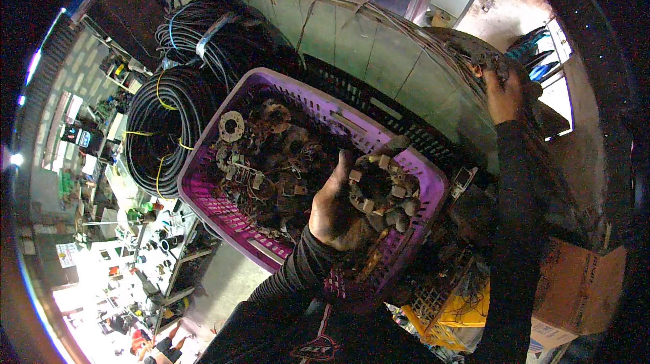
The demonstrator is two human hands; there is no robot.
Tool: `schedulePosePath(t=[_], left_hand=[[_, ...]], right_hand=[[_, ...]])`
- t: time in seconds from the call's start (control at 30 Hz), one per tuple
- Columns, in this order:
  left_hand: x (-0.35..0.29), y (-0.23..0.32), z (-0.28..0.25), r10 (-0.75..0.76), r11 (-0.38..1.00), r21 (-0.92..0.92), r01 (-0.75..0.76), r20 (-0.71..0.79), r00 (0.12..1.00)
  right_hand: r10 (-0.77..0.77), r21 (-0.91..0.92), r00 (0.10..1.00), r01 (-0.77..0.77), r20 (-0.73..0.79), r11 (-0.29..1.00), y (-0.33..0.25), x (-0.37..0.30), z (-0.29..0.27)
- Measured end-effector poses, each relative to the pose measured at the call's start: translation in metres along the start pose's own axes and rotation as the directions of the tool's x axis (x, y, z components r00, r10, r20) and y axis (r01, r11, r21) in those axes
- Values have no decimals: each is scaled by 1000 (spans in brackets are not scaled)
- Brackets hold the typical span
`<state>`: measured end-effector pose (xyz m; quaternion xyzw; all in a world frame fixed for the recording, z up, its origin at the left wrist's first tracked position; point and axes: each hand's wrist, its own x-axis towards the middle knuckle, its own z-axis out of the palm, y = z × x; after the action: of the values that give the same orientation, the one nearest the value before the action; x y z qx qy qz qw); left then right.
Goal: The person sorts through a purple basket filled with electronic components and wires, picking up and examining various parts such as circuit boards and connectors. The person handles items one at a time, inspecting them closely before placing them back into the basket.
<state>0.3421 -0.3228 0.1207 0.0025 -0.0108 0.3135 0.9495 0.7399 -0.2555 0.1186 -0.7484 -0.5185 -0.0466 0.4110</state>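
Note:
My left hand (338, 218) is in the purple plastic basket (349, 127). Its thumb points up, and the fingers curl round a dirty ring-shaped part (369, 205) set with several small tan blocks. Worn, greasy metal parts with thin wires (264, 181) fill the basket, among them a pale round disc with a hole (231, 126). Farther off, at the upper right, my right hand (504, 96) is raised with bent fingers at a dark lumpy piece (497, 62) above the ledge. What exactly those fingers grip is too dark to make out.
Coils of black hose (162, 134) tied with yellow bands stand left of the basket. A black crate (379, 103) lies behind it. A yellow crate (467, 316) and a cardboard box (575, 289) stand at the lower right. At the lower left, a person (159, 347) is near a cluttered bench.

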Motion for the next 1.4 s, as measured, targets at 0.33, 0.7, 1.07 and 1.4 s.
schedulePosePath(t=[0.33,0.7,1.07,1.4], left_hand=[[4,-1,-3,132,982,144,-125,-41,990],[10,-1,-1,38,995,90,-45,82,996],[5,1,-9,24,976,212,-51,128,991],[22,11,-6,-9,918,395,-33,104,994]], right_hand=[[-25,-48,998,21,-65,999,0,1,3],[-90,-98,993,82,-78,992,-26,-5,-6],[-36,-164,996,22,-78,986,-31,-6,-8],[13,-169,989,-38,-145,985,-27,-14,6]])
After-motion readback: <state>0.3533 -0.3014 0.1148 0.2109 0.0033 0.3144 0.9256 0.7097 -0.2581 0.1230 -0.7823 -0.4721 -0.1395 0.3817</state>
